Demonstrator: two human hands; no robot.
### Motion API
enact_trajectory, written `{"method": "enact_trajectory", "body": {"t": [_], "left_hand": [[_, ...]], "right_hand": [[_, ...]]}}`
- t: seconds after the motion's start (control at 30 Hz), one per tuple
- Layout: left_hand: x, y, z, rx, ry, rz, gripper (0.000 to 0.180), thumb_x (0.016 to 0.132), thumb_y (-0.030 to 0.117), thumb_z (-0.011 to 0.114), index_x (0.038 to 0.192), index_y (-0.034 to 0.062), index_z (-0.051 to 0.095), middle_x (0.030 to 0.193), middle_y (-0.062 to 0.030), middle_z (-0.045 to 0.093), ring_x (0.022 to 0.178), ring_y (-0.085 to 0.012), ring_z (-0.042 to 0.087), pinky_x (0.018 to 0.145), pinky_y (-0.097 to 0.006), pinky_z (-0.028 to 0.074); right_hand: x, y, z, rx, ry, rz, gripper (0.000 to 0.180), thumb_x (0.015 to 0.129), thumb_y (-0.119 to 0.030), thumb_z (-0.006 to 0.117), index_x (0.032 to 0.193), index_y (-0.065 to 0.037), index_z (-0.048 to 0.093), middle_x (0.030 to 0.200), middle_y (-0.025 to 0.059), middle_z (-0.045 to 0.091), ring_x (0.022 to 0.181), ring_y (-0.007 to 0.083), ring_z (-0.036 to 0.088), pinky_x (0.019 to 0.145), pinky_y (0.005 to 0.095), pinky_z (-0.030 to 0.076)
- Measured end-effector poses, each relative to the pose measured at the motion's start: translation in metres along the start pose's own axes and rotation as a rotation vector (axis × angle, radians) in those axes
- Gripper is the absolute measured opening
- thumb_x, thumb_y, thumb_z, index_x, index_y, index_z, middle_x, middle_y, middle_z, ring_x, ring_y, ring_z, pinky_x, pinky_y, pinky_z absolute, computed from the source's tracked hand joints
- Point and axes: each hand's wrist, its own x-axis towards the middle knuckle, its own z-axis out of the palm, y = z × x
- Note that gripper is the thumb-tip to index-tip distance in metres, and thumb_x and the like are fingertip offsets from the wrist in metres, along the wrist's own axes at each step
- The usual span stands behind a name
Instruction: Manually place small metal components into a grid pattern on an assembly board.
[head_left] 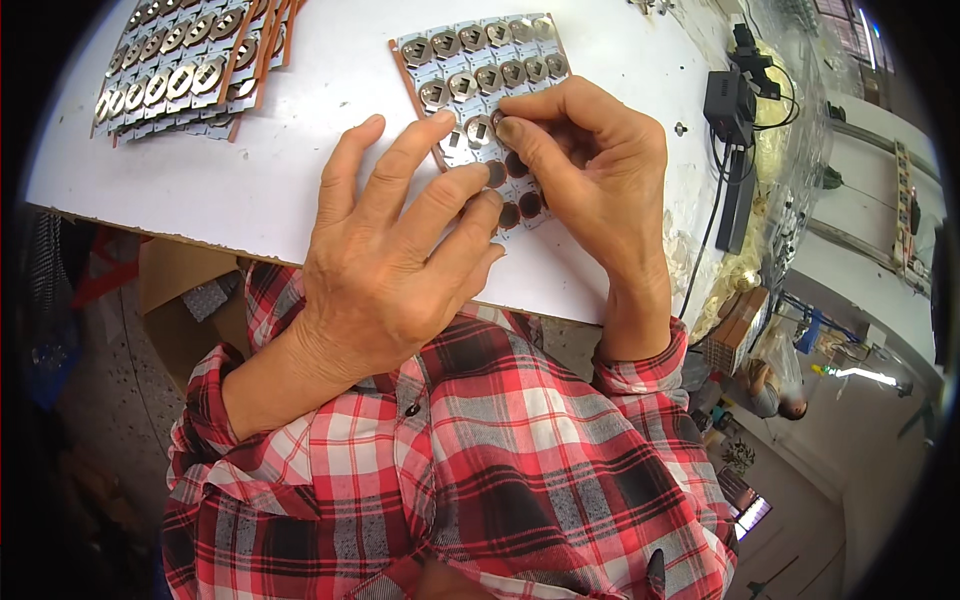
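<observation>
— Grey panel of round metal battery holders (478, 75), where?
— Centre of white table (300, 170), under both hands.
— Left hand (400, 260)?
— Fingers spread flat, pressing the panel's near end.
— Right hand (590, 170)?
— Thumb and forefinger pinched on one holder (497, 121).
— Else?
— Stack of similar panels (185, 70) far left.

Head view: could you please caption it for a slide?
Both hands press on a panel of round metal clips on a white table.

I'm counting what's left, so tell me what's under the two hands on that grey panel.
Under the left hand and right hand lies the grey panel of round metal holders on the white table. Dark empty-looking cells show between the fingers; the cells beneath the palms are covered.
</observation>
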Motion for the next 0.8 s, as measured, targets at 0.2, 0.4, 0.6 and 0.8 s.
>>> {"method": "enact_trajectory", "body": {"t": [0.2,0.4,0.6,0.8], "left_hand": [[-0.003,-0.003,0.004,0.002,0.056,0.011,0.033,0.072,0.017,0.085,0.102,0.0070,0.076,0.116,-0.0079,0.070,0.126,-0.0381,0.061,0.107,-0.058,0.044],[-0.003,-0.006,0.004,0.017,0.061,0.025,0.033,0.072,0.017,0.084,0.103,0.0074,0.076,0.113,-0.0079,0.071,0.124,-0.0384,0.062,0.104,-0.058,0.046],[-0.004,-0.005,0.002,0.024,0.063,0.009,0.033,0.072,0.017,0.084,0.103,0.0071,0.076,0.113,-0.0081,0.071,0.124,-0.0380,0.062,0.104,-0.057,0.046],[-0.005,-0.004,0.005,-0.008,0.082,0.003,0.037,0.069,0.018,0.085,0.103,0.0065,0.076,0.113,-0.0065,0.071,0.125,-0.0367,0.062,0.108,-0.056,0.044]], "right_hand": [[-0.003,0.033,-0.060,-0.235,0.361,0.032,0.014,0.092,-0.003,0.075,0.105,-0.002,0.078,0.089,0.0013,0.074,0.080,0.0057,0.065,0.070,0.0199,0.049],[-0.010,0.065,-0.102,-0.578,0.438,0.248,0.019,0.089,-0.008,0.073,0.107,-0.002,0.078,0.087,0.0020,0.073,0.076,0.0096,0.062,0.071,0.0266,0.049],[-0.002,0.075,-0.103,-0.722,0.413,0.187,0.015,0.095,-0.010,0.069,0.106,0.000,0.073,0.085,0.0015,0.069,0.074,0.0103,0.062,0.067,0.0278,0.048],[0.005,0.046,-0.073,0.050,0.477,0.110,0.015,0.104,-0.012,0.063,0.110,0.001,0.068,0.085,0.0049,0.068,0.073,0.0097,0.062,0.062,0.0238,0.050]]}}
